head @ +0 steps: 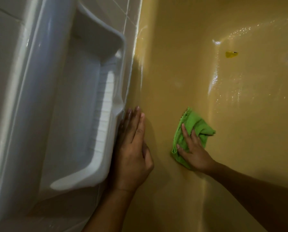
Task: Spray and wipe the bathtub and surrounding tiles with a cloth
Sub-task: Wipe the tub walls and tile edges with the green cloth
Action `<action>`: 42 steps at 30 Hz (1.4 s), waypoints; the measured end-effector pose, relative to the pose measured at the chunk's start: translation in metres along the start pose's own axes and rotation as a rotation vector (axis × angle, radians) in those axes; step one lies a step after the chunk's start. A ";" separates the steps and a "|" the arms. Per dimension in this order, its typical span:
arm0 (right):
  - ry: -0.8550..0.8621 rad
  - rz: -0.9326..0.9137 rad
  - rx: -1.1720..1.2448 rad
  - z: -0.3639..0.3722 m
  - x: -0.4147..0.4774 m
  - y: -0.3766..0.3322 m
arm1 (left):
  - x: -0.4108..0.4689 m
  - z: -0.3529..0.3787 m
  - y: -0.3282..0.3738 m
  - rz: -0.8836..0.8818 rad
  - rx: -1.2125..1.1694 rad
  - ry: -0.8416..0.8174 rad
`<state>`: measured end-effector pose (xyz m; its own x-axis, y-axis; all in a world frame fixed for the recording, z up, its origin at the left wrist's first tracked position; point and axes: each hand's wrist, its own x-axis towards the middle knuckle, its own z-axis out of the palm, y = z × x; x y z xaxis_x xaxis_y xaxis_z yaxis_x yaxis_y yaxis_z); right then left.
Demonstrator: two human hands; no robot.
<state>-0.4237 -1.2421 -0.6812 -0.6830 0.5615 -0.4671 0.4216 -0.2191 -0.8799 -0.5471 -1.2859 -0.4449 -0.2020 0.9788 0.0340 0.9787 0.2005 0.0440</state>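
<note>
Mid-wipe: right hand presses green microfibre cloth flat-fingered on wet mustard-yellow bathtub wall, left hand flat, bracing; pale tiles probably pending.

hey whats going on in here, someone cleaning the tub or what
A person is wiping the inside of a yellow bathtub. Their right hand presses a green cloth against the tub's sloping side, fingers spread over it. The left hand lies flat on the tub beside a white moulded shelf on the tiled wall. No spray bottle is in view.
</note>
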 end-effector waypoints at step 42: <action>-0.017 -0.161 -0.003 -0.103 0.079 -0.088 | 0.114 0.008 0.008 -0.075 0.080 -0.061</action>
<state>-0.4535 -1.0955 -0.6317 -0.7521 0.5755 -0.3211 0.3073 -0.1249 -0.9434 -0.5620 -1.1720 -0.4482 -0.2748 0.9611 -0.0274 0.9611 0.2738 -0.0358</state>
